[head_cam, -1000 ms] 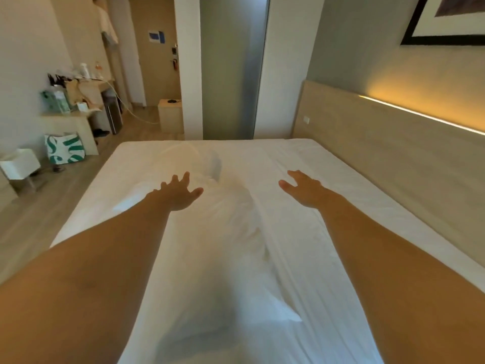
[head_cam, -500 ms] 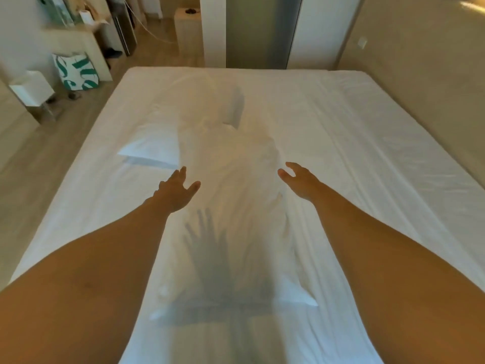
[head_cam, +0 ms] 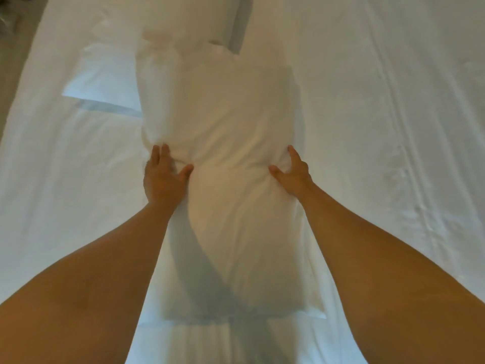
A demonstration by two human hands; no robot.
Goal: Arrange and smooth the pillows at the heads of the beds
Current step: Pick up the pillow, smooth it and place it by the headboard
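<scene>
A long white pillow point(head_cam: 231, 122) lies lengthwise down the middle of the white bed point(head_cam: 380, 127). My left hand point(head_cam: 164, 177) grips its left edge about halfway along, fingers pressed into the fabric. On the opposite edge my right hand point(head_cam: 291, 173) squeezes in the same way, so the pillow is pinched narrow between them. A second white pillow point(head_cam: 105, 80) lies flat to the left, partly under the first. A third pillow point(head_cam: 202, 17) shows at the top, cut off by the frame.
The white sheet has long creases running down the right side point(head_cam: 401, 153). A strip of floor point(head_cam: 15, 61) shows at the upper left beside the bed's edge.
Both hands were open above the bed; they have come down and closed on the two sides of the long pillow. My view has tilted down, so the room and headboard are out of sight.
</scene>
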